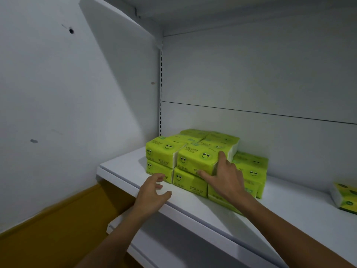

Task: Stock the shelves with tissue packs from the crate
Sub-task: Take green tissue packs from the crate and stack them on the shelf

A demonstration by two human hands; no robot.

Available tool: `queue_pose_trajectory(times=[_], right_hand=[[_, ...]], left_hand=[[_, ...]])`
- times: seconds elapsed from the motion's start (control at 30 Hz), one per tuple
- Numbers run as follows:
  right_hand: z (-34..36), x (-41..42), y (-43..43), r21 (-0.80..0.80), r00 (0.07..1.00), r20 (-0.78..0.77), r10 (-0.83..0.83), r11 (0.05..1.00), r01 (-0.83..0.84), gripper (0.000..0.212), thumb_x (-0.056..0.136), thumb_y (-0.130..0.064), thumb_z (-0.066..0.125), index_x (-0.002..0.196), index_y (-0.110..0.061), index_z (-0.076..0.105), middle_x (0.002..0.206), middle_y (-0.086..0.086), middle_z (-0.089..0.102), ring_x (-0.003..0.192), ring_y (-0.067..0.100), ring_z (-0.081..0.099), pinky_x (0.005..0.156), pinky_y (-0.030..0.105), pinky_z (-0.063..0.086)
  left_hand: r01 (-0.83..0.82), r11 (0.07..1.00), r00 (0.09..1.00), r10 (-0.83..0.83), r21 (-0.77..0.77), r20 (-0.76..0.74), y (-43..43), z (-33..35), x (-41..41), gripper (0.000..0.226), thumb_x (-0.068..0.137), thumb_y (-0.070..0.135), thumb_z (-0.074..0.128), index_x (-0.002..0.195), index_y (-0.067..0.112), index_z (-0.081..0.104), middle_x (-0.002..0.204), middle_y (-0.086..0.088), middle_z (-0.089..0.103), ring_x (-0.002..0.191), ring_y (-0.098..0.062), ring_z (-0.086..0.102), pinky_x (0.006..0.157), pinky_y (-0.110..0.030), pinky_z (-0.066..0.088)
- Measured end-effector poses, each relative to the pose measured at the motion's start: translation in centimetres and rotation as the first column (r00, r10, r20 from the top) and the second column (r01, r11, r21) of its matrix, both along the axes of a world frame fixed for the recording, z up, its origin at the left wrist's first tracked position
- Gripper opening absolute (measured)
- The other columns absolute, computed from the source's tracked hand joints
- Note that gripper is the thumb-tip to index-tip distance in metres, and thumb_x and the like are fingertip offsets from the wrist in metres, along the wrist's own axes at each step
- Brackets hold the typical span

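pressing on the top front tissue pack (197, 158), the right hand (226, 180) has thumb and index finger straight, not wrapped round it. that pack tops a two-high green stack (160, 151) on the white shelf (123, 167), near its left end. left hand (152, 194) hovers loose at the shelf edge, holding nothing. another pack (345, 198) lies far right.
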State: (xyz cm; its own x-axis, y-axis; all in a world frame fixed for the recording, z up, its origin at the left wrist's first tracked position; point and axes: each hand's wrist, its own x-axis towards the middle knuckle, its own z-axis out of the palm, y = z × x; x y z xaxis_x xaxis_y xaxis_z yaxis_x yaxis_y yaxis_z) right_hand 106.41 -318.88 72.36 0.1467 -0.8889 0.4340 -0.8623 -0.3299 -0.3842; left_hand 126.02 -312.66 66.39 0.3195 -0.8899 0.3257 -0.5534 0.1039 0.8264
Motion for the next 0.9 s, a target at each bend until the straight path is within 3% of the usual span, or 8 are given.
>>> queue_pose_trajectory(times=[0.1,0.2,0.37,0.5,0.57,0.7,0.9], right_hand=[[0.5,-0.3,0.2,0.013,0.998,-0.056,-0.017,1.000,0.017,0.089,0.078,-0.067,0.054,0.143,-0.017,0.020,0.142,0.014,0.035,0.129,0.031,0.034,0.100,0.048,0.034],[1.2,-0.1,1.0,-0.108,0.999,-0.033,-0.007,0.994,0.004,0.089,0.078,-0.063,0.056,0.146,-0.018,0.021,0.149,0.014,0.022,0.135,0.031,0.024,0.103,0.048,0.029],[0.8,2.5,3.0,-0.445,0.966,0.032,0.257,0.869,-0.217,0.074,0.075,-0.051,0.046,0.132,-0.004,0.047,0.130,0.021,0.047,0.117,0.034,0.043,0.092,0.046,0.043],[-0.9,7.5,5.3,-0.502,0.867,0.005,0.498,0.751,-0.428,0.065,0.077,-0.035,0.051,0.128,0.004,0.047,0.122,0.025,0.051,0.112,0.030,0.039,0.099,0.039,0.033],[-3.2,10.7,6.9,-0.443,0.797,-0.004,0.604,0.713,-0.543,0.063,0.078,-0.031,0.051,0.128,0.006,0.046,0.122,0.026,0.051,0.112,0.028,0.037,0.099,0.035,0.029],[-10.7,17.3,10.5,-0.156,0.680,0.029,0.732,0.676,-0.720,0.066,0.081,-0.031,0.055,0.135,0.003,0.041,0.129,0.023,0.049,0.118,0.031,0.040,0.099,0.034,0.030],[-23.3,23.5,16.4,0.391,0.588,0.084,0.805,0.516,-0.762,0.066,0.094,-0.027,0.055,0.148,-0.010,0.022,0.146,0.011,0.033,0.135,0.028,0.027,0.109,0.041,0.029]], left_hand=[[-0.008,1.000,1.000,0.008,0.000,0.006,0.1,0.1,0.0,0.047,0.078,0.013,0.071,0.121,0.016,0.052,0.117,0.001,0.054,0.098,-0.011,0.054,0.079,-0.021,0.040],[-0.011,1.000,1.000,0.011,-0.010,0.010,0.5,0.1,0.3,0.047,0.078,0.012,0.071,0.121,0.016,0.052,0.119,-0.001,0.055,0.098,-0.012,0.054,0.078,-0.021,0.042],[-0.056,0.998,0.998,0.057,-0.025,0.041,3.2,-0.7,1.3,0.048,0.077,0.012,0.072,0.121,0.013,0.053,0.120,-0.004,0.054,0.101,-0.010,0.051,0.080,-0.020,0.040],[-0.145,0.989,0.988,0.144,0.017,0.052,7.7,-2.8,4.1,0.048,0.076,0.010,0.072,0.120,0.011,0.055,0.119,-0.005,0.053,0.103,-0.010,0.050,0.081,-0.017,0.037],[-0.201,0.977,0.978,0.197,0.067,0.067,10.5,-5.0,6.2,0.049,0.076,0.009,0.071,0.121,0.011,0.054,0.119,-0.005,0.051,0.108,-0.014,0.050,0.084,-0.021,0.037],[-0.352,0.908,0.936,0.338,0.227,0.098,17.0,-10.3,10.1,0.050,0.079,0.016,0.071,0.125,0.013,0.051,0.122,-0.005,0.050,0.113,-0.019,0.049,0.088,-0.026,0.039],[-0.465,0.750,0.852,0.524,0.470,0.006,27.9,-19.6,12.8,0.045,0.085,0.020,0.065,0.127,0.020,0.048,0.130,-0.004,0.045,0.119,-0.019,0.045,0.089,-0.027,0.039]])
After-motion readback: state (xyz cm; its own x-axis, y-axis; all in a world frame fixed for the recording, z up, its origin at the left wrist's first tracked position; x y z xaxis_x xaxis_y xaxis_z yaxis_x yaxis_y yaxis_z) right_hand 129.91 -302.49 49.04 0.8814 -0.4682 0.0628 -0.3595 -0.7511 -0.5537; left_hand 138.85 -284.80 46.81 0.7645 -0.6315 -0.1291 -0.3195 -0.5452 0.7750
